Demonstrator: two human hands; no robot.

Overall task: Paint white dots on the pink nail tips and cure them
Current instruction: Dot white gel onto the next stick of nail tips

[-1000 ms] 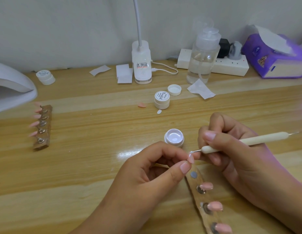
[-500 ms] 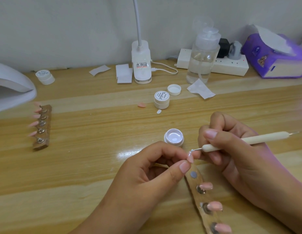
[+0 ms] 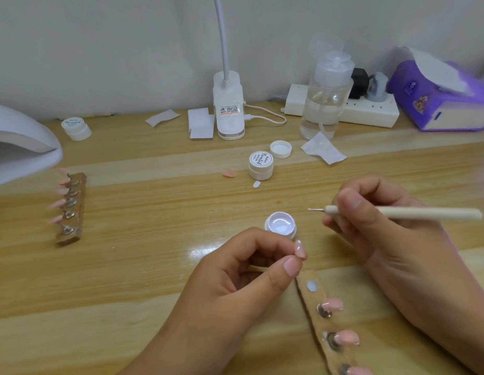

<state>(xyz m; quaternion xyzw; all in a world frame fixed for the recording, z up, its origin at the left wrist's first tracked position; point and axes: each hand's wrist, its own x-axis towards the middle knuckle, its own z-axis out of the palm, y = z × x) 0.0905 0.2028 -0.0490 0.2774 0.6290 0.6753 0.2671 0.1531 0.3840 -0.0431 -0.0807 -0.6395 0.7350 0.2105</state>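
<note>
A person holds one small glossy pink nail tip (image 3: 300, 249) up, with a dotting tool beside it.

The left hand (image 3: 230, 288) pinches the nail tip between thumb and curled forefinger, just in front of the open round white pot of pale gel (image 3: 281, 224) on the light wooden table (image 3: 154, 253). The right hand (image 3: 376, 234) grips a slim cream-handled dotting tool (image 3: 403, 213). The tool's metal point is clear of the nail tip, above and right of the pot. More pink tips sit on a brown strip holder (image 3: 320, 327) at lower right. A second brown strip of tips (image 3: 73, 209) lies at the left, beside the white domed curing lamp (image 3: 22, 147).
</note>
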